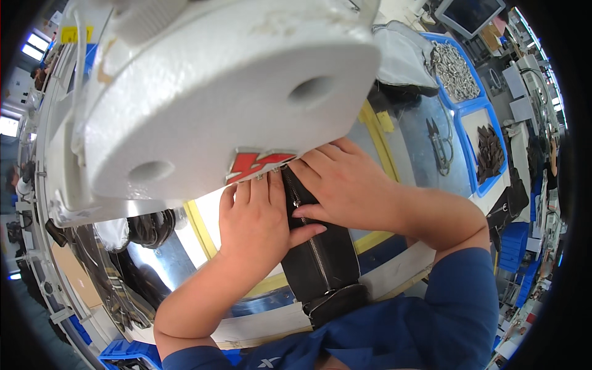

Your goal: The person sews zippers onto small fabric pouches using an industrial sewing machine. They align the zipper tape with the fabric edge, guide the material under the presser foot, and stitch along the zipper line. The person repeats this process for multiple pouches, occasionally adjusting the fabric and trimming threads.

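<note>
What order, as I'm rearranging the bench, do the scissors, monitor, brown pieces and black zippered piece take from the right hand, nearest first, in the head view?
1. Black zippered piece, under the right hand.
2. Scissors, to its right.
3. Brown pieces, farther right, in a blue tray.
4. Monitor, far upper right.

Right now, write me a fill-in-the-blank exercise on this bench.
1. The left hand and right hand touch black fabric with a metal ____ along it.
2. The scissors lie to the person's ____.
3. Brown pieces sit in a tray coloured ____.

Missing words: zip; right; blue.
</note>
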The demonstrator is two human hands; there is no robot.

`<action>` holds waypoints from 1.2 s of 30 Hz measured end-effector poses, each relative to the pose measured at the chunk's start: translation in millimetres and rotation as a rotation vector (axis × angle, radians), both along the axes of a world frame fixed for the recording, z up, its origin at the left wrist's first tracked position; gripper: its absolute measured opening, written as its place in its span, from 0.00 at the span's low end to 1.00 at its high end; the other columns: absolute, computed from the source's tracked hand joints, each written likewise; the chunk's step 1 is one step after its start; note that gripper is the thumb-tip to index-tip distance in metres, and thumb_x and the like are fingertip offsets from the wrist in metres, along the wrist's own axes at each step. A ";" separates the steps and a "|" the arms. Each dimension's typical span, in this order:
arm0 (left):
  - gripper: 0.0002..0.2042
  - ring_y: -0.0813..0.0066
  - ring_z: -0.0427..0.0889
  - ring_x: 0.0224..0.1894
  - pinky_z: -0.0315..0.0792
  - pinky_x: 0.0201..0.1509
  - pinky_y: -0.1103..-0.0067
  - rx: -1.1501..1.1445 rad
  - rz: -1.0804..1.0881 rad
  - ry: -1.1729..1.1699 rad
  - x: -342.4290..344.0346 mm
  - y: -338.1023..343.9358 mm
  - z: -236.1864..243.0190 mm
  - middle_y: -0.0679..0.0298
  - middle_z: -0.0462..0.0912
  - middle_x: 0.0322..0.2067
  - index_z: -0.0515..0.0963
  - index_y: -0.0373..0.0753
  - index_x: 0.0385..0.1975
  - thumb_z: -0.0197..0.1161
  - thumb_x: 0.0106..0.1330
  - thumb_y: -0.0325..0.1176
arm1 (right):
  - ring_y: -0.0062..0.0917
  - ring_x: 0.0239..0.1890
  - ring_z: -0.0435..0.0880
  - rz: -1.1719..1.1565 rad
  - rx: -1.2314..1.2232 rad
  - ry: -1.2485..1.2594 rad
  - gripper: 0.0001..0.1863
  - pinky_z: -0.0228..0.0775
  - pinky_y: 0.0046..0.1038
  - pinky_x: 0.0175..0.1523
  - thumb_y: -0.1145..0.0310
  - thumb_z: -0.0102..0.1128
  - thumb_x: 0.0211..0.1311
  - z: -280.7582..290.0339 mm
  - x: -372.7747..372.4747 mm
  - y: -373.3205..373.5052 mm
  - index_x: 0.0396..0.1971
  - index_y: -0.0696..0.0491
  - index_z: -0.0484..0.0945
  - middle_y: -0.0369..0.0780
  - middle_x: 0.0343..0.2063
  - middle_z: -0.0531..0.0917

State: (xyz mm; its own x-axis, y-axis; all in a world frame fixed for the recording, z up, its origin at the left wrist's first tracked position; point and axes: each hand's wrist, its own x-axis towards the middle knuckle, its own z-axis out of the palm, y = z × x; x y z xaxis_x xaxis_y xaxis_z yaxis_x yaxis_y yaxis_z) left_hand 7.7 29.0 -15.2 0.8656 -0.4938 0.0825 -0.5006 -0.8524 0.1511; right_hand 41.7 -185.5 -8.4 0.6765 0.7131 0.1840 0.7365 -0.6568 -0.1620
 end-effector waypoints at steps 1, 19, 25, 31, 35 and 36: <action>0.60 0.50 0.79 0.60 0.71 0.65 0.59 -0.010 -0.007 -0.025 -0.4 -1.5 -1.7 0.46 0.78 0.58 0.70 0.26 0.69 0.76 0.44 0.73 | 0.34 0.56 0.81 0.004 0.014 -0.036 0.33 0.71 0.37 0.61 0.46 0.70 0.63 -0.7 0.3 -2.2 0.54 0.62 0.83 0.44 0.50 0.84; 0.66 0.36 0.63 0.77 0.58 0.80 0.53 0.105 -0.052 0.279 -5.7 12.6 29.3 0.35 0.63 0.75 0.56 0.27 0.78 0.79 0.46 0.67 | 0.33 0.43 0.84 0.427 -0.047 0.246 0.09 0.73 0.35 0.48 0.61 0.68 0.55 5.5 -22.8 1.6 0.29 0.50 0.88 0.38 0.34 0.86; 0.53 0.39 0.74 0.68 0.69 0.72 0.56 -0.139 -0.004 0.084 -13.2 18.4 14.2 0.41 0.76 0.67 0.72 0.29 0.69 0.78 0.49 0.65 | 0.36 0.45 0.83 -0.336 0.057 -0.286 0.05 0.73 0.39 0.52 0.69 0.63 0.59 44.7 31.2 -66.5 0.30 0.52 0.85 0.42 0.34 0.85; 0.26 0.49 0.86 0.50 0.80 0.56 0.63 -0.444 -0.109 -0.182 -2.8 29.6 -4.2 0.50 0.87 0.49 0.84 0.31 0.54 0.78 0.63 0.44 | 0.36 0.43 0.82 -0.658 -0.263 -0.279 0.05 0.74 0.39 0.52 0.71 0.61 0.59 59.7 53.5 -116.1 0.35 0.52 0.83 0.41 0.36 0.85; 0.23 0.56 0.89 0.40 0.83 0.47 0.69 -0.648 -0.027 -0.007 -6.1 35.1 -8.7 0.50 0.89 0.43 0.84 0.29 0.53 0.77 0.65 0.40 | 0.37 0.42 0.85 -0.242 -0.152 -0.079 0.03 0.78 0.39 0.45 0.71 0.63 0.59 95.5 -6.0 -67.4 0.33 0.52 0.80 0.41 0.32 0.85; 0.24 0.57 0.89 0.38 0.83 0.44 0.70 -0.705 0.016 0.074 -10.1 35.7 -8.7 0.51 0.89 0.42 0.84 0.29 0.53 0.78 0.64 0.41 | 0.37 0.42 0.86 -0.036 -0.079 0.010 0.04 0.79 0.39 0.43 0.71 0.63 0.59 100.3 -23.8 -57.1 0.32 0.52 0.79 0.42 0.30 0.84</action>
